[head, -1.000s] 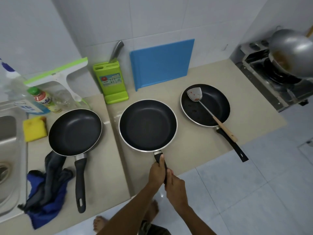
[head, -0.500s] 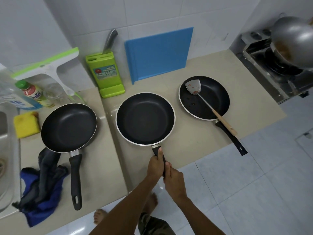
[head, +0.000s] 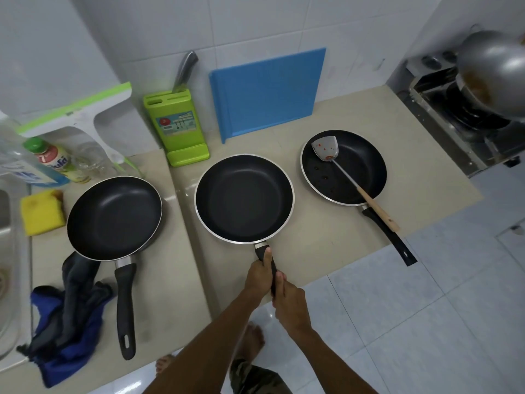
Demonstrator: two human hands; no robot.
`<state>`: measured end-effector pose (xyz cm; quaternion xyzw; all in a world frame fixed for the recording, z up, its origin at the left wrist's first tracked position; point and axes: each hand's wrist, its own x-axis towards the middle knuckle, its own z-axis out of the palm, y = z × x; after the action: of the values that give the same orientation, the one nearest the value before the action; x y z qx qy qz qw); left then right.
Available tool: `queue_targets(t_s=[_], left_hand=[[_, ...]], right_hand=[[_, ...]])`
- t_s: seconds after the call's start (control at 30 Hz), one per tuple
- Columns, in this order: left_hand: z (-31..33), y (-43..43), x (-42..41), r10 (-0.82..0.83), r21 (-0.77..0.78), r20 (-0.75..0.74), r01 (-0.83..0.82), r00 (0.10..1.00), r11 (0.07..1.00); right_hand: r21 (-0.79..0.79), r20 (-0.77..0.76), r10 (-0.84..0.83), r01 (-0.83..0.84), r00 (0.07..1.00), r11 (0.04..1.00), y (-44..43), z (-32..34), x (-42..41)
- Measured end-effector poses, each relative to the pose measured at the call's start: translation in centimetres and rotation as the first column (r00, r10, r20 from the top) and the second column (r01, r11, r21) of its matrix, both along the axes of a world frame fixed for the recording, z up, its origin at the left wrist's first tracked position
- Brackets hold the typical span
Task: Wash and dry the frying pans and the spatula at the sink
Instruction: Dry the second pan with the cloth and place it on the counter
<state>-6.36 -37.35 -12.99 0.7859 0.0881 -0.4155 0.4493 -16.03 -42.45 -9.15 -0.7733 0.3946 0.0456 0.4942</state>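
Three black frying pans sit in a row on the beige counter. The middle pan (head: 244, 198) has its handle toward me; my left hand (head: 260, 275) grips that handle with the thumb along it, and my right hand (head: 288, 301) holds the handle's end just behind. The left pan (head: 113, 218) rests partly on a dark cloth. The right pan (head: 343, 167) shows red-brown spots and carries a metal spatula (head: 325, 150) with a wooden handle, its blade stained red. The sink (head: 5, 251) edge shows at far left.
A yellow sponge (head: 42, 213) and soap bottles (head: 51, 163) lie by the sink. A blue and dark cloth (head: 66, 322) lies front left. A green knife block (head: 179, 126), a blue cutting board (head: 270, 92) and a squeegee (head: 76, 115) lean on the wall. A wok (head: 494, 69) sits on the stove at right.
Both hands keep their hold on the middle pan's handle. The view has shifted slightly; the pans stay where they were.
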Motion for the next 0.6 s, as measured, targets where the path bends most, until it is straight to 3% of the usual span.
queue_targets(t_s=[0.6], left_hand=[[-0.2, 1.0, 0.1, -0.016, -0.021, -0.036, 0.015, 0.999, 1.000]], right_hand=[[0.096, -0.020, 0.020, -0.018, 1.000, 0.995, 0.9, -1.0, 0.0]])
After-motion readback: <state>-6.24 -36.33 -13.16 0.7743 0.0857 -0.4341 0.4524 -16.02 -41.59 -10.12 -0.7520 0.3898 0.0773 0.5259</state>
